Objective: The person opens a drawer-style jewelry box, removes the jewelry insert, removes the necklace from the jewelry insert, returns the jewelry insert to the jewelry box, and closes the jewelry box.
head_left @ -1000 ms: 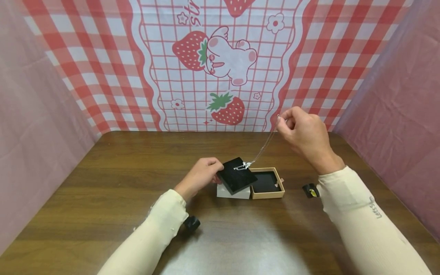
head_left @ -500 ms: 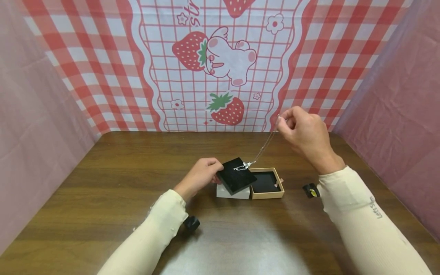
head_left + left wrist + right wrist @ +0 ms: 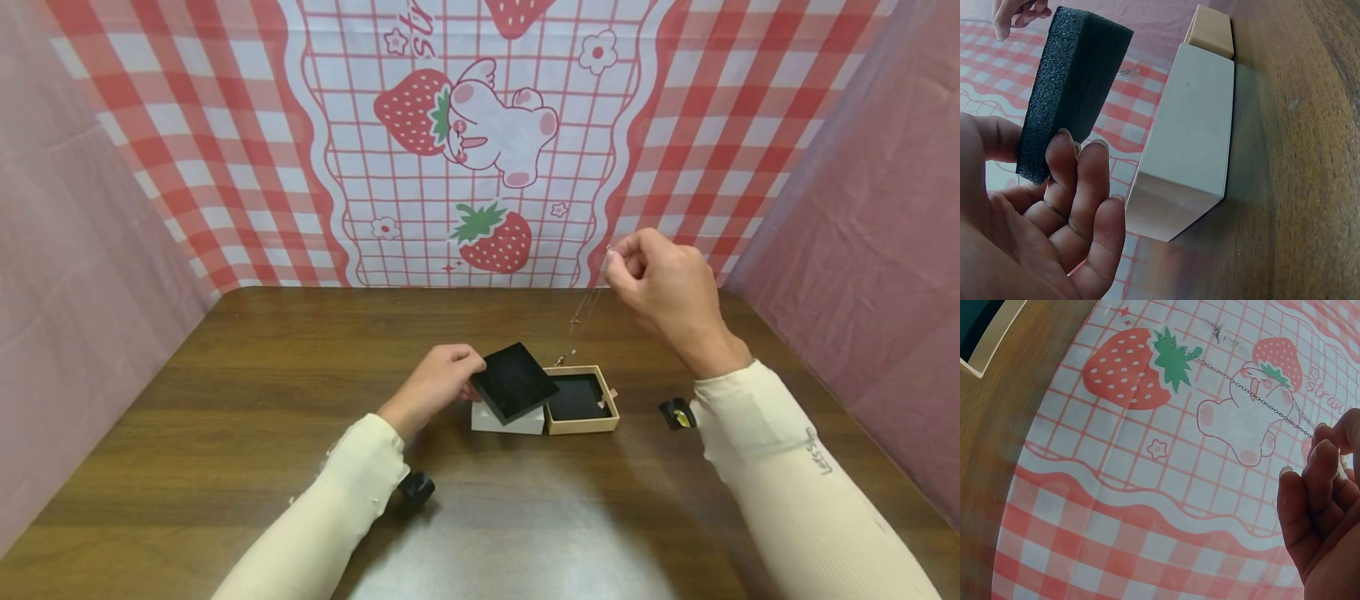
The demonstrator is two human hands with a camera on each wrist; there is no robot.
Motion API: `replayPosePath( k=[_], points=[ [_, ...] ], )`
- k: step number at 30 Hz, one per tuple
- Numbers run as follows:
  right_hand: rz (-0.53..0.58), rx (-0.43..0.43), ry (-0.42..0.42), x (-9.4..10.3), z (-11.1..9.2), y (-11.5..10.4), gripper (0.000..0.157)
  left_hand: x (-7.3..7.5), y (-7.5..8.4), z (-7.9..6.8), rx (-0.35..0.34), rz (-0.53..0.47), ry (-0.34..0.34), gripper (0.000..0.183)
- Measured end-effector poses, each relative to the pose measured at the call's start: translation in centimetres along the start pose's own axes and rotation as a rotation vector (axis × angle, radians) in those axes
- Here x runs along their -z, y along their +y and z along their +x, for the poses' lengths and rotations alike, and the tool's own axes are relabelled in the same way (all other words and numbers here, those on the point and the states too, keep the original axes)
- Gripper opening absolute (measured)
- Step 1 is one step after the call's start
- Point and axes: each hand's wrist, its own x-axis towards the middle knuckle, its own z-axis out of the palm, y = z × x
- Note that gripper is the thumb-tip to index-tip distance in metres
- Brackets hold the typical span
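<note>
My left hand pinches a black foam pad by its left edge, holding it tilted over a white box. In the left wrist view the foam is gripped between thumb and fingers. A thin silver necklace hangs from the fingertips of my right hand, raised at the right. Its lower end dangles beside the foam, above the back of the open tan box. The right wrist view shows the chain stretching away from the pinching fingers.
The tan box stands against the white box's right side, with a black lining and a small ribbon tab. A brown wooden table lies below. At the back hangs a red-and-white strawberry cloth, with pink fabric on both sides.
The necklace's pendant end, lying on the foam pad before, has come off it to the right and now hangs free. My right hand has risen slightly; my left has barely moved.
</note>
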Motion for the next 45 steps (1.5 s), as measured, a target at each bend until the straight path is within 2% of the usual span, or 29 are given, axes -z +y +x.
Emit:
replayPosePath(
  k=[45],
  points=[
    [-0.002, -0.013, 0.03, 0.52, -0.1, 0.55, 0.013, 0.0, -0.24, 0.08, -0.002, 0.015, -0.03, 0.02]
  ],
)
